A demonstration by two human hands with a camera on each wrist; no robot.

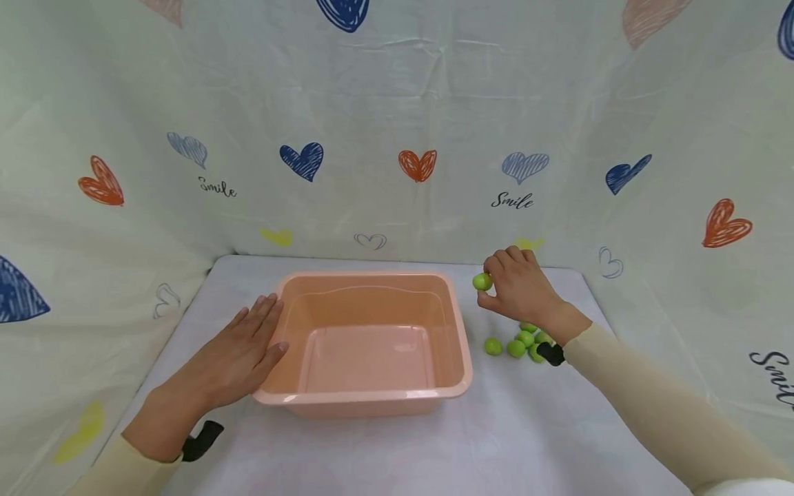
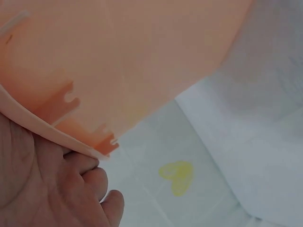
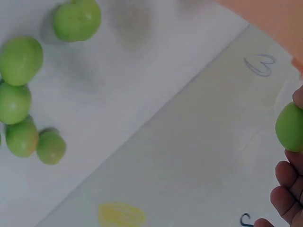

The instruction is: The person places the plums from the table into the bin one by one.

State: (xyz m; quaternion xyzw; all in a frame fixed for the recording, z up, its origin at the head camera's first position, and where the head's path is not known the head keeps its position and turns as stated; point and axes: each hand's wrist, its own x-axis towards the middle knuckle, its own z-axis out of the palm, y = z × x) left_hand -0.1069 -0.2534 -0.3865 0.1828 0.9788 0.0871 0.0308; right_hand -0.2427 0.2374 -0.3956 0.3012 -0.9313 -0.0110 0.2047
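Observation:
A peach-pink plastic basin (image 1: 366, 406) stands upright on the white-covered table. My left hand (image 1: 242, 351) lies with straight fingers along the basin's left rim, its thumb reaching over the edge. In the left wrist view, that palm (image 2: 42, 184) is against the outside of the rim (image 2: 52, 135). Beyond the basin's right side, my right hand (image 1: 517, 286) pinches a small round green fruit (image 1: 482, 282) between thumb and fingers, raised above the table. The same fruit (image 3: 289, 126) appears at the right edge of the right wrist view.
Several more green fruits (image 1: 516, 348) lie in a loose group right of the basin, partly hidden under my right wrist. One fruit (image 1: 493, 346) sits slightly apart, nearer the basin. Behind the table (image 1: 397, 455) hangs a pale sheet (image 1: 372, 89) printed with hearts.

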